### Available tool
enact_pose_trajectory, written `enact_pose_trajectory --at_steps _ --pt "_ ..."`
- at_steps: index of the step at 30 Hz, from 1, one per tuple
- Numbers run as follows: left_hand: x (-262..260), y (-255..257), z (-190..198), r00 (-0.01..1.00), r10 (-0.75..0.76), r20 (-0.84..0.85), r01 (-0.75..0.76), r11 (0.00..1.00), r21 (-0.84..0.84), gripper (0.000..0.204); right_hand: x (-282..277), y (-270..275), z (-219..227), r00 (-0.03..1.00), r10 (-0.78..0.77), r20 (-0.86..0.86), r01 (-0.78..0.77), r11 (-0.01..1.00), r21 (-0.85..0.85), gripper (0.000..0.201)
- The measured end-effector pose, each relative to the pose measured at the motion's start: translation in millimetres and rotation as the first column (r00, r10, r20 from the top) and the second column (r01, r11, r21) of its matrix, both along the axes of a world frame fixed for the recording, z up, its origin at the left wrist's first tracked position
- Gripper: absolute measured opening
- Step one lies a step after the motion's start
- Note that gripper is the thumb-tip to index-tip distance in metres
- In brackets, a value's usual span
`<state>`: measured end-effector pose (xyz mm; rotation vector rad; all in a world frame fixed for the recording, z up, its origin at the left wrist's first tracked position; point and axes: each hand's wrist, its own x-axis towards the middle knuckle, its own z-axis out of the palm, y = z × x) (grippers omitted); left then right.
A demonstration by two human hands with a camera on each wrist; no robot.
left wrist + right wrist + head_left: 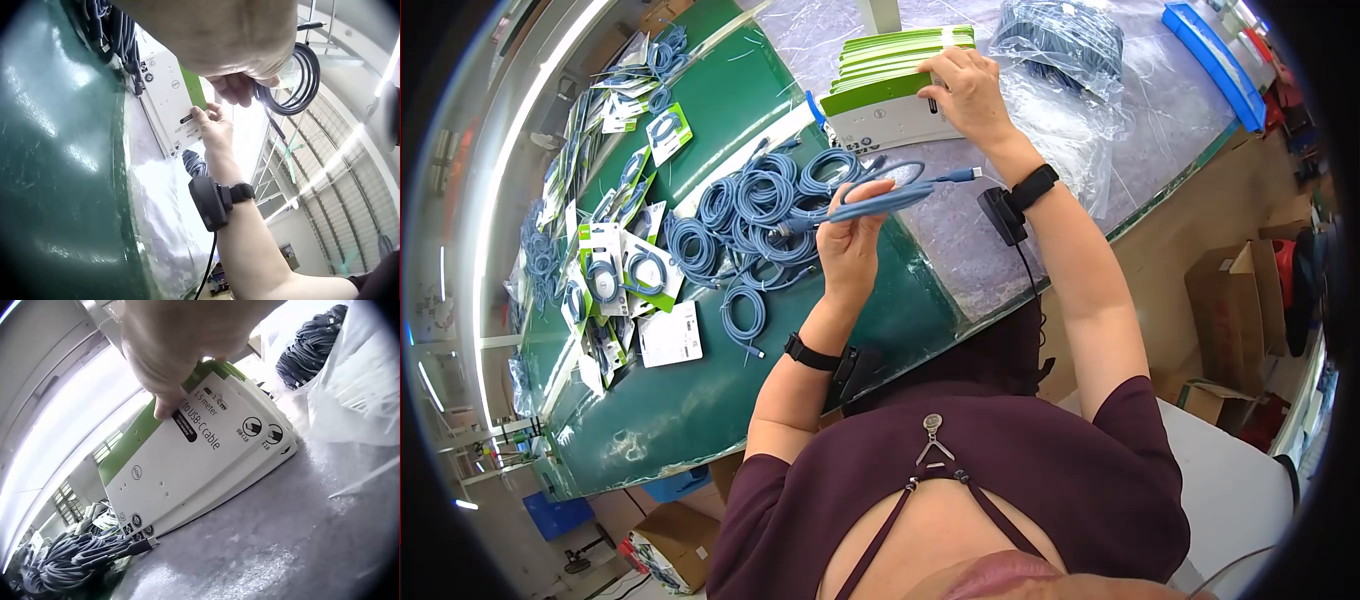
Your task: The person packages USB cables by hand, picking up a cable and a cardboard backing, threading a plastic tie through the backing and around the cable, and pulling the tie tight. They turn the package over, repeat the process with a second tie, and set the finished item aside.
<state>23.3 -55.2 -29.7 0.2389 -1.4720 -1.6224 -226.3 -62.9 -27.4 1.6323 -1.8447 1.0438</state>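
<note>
My left hand [852, 222] is raised above the table and grips a coiled blue USB cable [890, 196], whose plug sticks out to the right. In the left wrist view the same coil [301, 80] hangs from that hand's curled fingers [239, 87]. My right hand [945, 88] reaches forward to a stack of green-and-white packaging cards [880, 105] and pinches the top card [187, 462], with the thumb [166, 407] pressed on its printed face. The fingers behind the card are hidden.
A heap of coiled blue cables [760, 205] lies on the green table [670, 400] left of the stack. Packed cards [625, 270] are scattered further left. A clear bag of cables [1060, 40] sits behind my right hand, and cardboard boxes [1235, 310] stand on the floor at right.
</note>
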Motion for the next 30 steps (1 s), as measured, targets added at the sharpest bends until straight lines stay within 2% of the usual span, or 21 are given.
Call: enact_pose_trajectory --at_steps 2,3,5,6,9,13,18,21,22,25,28,30 --pt "4 -4 -5 0.989 0.105 0.106 -0.090 0.986 -0.142 0.024 -3 -3 -3 1.000 0.030 -0.003 -0.030 0.998 -0.049 0.028" --pt "5 -5 -6 0.975 0.162 0.153 -0.127 0.968 -0.215 0.023 -5 -4 -2 0.995 0.094 0.026 -0.091 0.990 -0.109 0.026" --pt "7 -6 -6 0.973 0.163 0.162 -0.122 0.964 -0.235 0.023 -7 -7 -1 0.971 0.226 0.072 -0.204 0.951 -0.232 0.022" --pt "8 -6 -5 0.972 0.160 0.172 -0.112 0.959 -0.260 0.022 -6 -6 -2 0.971 0.228 0.072 -0.206 0.951 -0.230 0.022" --pt "9 -7 -3 0.971 0.156 0.184 -0.098 0.952 -0.290 0.022 -3 -2 1 0.940 0.184 0.287 -0.151 0.980 -0.133 0.014" --pt "7 -8 -3 0.978 0.134 0.160 -0.088 0.960 -0.265 0.022 -6 -3 6 0.979 0.128 0.159 -0.119 0.990 -0.070 0.012" --pt "10 -15 -5 0.993 0.048 0.110 -0.034 0.992 -0.124 0.023 -11 0 20 0.948 0.210 0.239 -0.195 0.977 -0.083 0.014" --pt "9 -20 1 0.992 0.063 0.110 -0.056 0.997 -0.060 0.024 -1 19 42 0.982 0.190 -0.015 -0.190 0.970 -0.152 0.018" --pt "8 -22 5 0.988 0.092 0.120 -0.088 0.995 -0.037 0.024 5 25 49 0.980 0.197 -0.013 -0.196 0.969 -0.150 0.018" --pt "10 -28 13 0.976 0.136 0.168 -0.133 0.991 -0.027 0.022 23 49 65 0.899 0.280 0.336 -0.289 0.957 -0.024 0.014" --pt "7 -34 18 0.961 0.164 0.221 -0.154 0.986 -0.059 0.019 31 61 63 0.851 0.329 0.408 -0.332 0.941 -0.066 0.013" --pt "3 -32 17 0.966 0.117 0.230 -0.134 0.989 0.059 0.015 35 65 59 0.823 0.358 0.441 -0.358 0.930 -0.087 0.012"
